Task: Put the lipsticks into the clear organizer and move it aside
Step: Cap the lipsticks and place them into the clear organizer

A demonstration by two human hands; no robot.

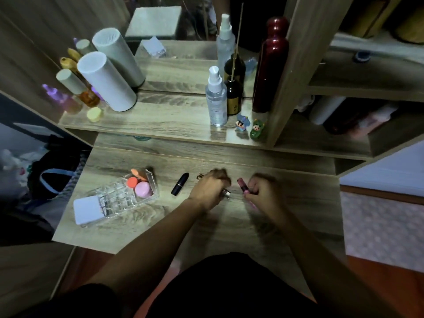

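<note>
The clear organizer [119,198] lies on the left of the wooden desk, holding pink and orange sponges [143,189] at its far end. A black lipstick [180,184] lies on the desk just right of it, untouched. My left hand [212,189] is closed around a lipstick with a silver end [226,193]; a gold tip [200,176] shows at the hand's far side. My right hand [263,191] grips a pink lipstick [242,185], whose dark pink end points up and left. Both hands sit close together at the desk's middle.
A white card [88,212] rests at the organizer's near end. On the raised shelf behind stand spray bottles [215,99], a dark reed bottle [234,95], a tall red bottle [270,65], two small figurines [250,126] and white cylinders [105,81]. A dark bag [52,177] lies off the desk's left edge.
</note>
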